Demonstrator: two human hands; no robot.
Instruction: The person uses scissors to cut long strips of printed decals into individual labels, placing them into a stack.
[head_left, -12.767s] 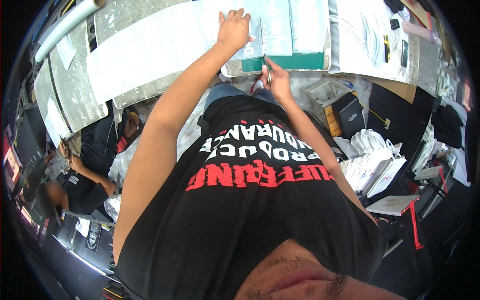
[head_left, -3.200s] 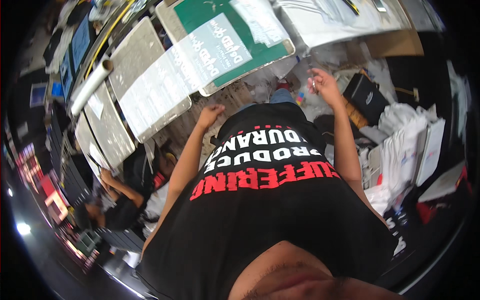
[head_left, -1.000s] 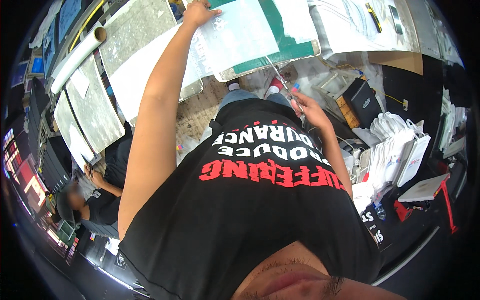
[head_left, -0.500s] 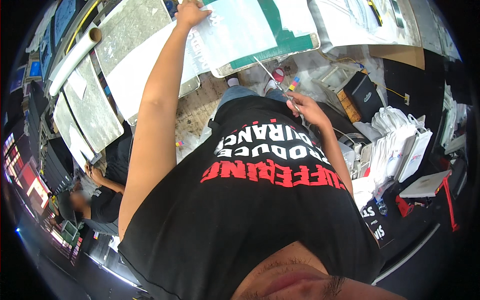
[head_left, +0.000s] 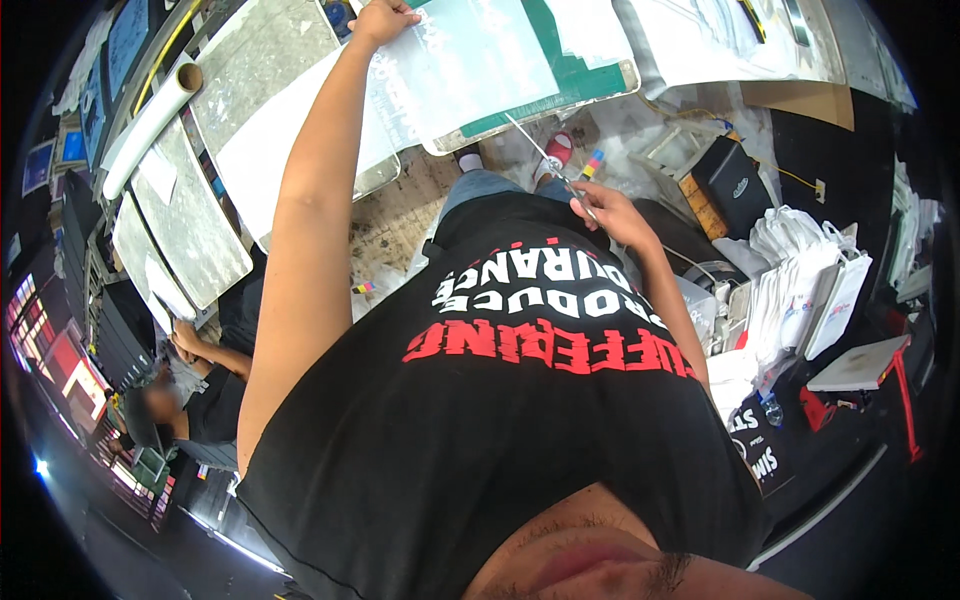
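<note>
A pale translucent sheet (head_left: pixel 480 75) with faint white lettering lies over a green cutting mat (head_left: pixel 590 88) on the worktable. My left hand (head_left: pixel 384 20), arm stretched far forward, is at the sheet's far left corner; thumb and fingers look closed on its edge. The upper picture border comes close to that hand. In front of my waist, my right hand (head_left: pixel 612 212) holds long metal scissors (head_left: pixel 535 142) by the handles. Their tips point away from me, near the table's front edge. Whether the blades are parted is hard to make out.
White paper (head_left: pixel 280 140) spreads left of the sheet, with a large paper roll (head_left: pixel 150 130) beyond. To the right are a black box (head_left: pixel 735 187) and stacked white bags (head_left: pixel 800 290). A co-worker (head_left: pixel 205 400) sits at lower left. Plastic scraps litter the floor.
My left hand has shifted slightly toward the upper picture border. The right hand and scissors stay nearly where they were. At the left, the co-worker's hands have moved a little.
</note>
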